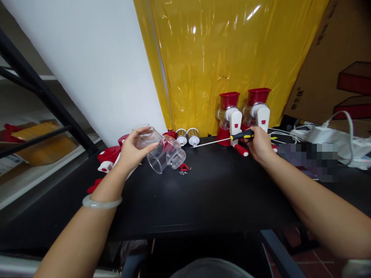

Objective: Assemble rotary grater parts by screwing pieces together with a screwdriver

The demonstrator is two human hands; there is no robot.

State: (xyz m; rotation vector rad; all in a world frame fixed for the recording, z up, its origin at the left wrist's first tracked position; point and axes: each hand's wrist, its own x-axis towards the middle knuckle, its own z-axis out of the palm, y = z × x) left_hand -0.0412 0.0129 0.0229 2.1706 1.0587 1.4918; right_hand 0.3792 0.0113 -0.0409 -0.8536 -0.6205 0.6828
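My left hand point(133, 149) is wrapped round a clear plastic housing point(162, 152), holding it tilted just above the black table point(203, 193). A pale bangle sits on that wrist. My right hand point(260, 144) grips a screwdriver point(228, 138) by its black and yellow handle, its long shaft pointing left over the table. Two red and white grinder units point(245, 112) stand upright right behind the right hand. Tiny screws point(182, 172) and a small red part point(183, 167) lie under the clear housing.
Red and white loose parts point(108, 158) lie at the table's left. Two small metal drums point(187, 136) stand at the back by a yellow plastic sheet point(226, 58). White cables and a power strip point(327, 137) fill the right. A black rack point(43, 96) stands left, a cardboard box point(342, 65) right.
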